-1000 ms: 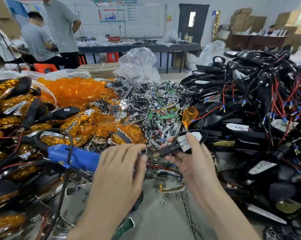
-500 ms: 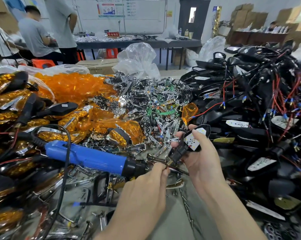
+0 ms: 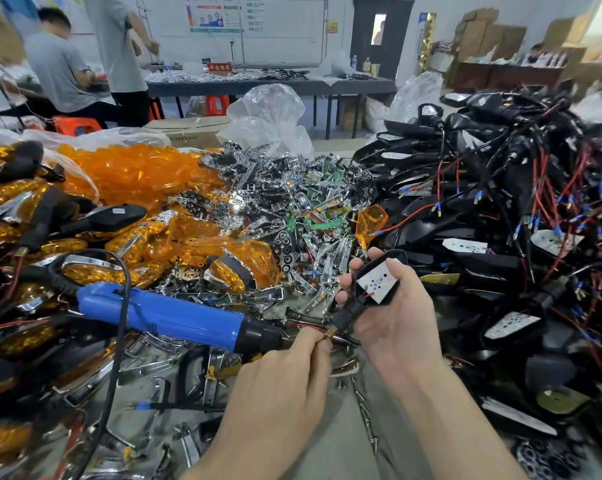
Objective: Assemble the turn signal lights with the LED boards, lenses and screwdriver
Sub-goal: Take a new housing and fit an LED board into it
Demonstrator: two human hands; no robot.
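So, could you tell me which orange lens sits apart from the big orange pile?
The lone orange lens beside the black housings, just above the right hand.

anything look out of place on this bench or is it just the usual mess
One orange lens stands alone at the edge of the black housings, apart from the orange lens heap on the left. A few loose screws lie scattered on the table between the forearms. Nothing looks broken.
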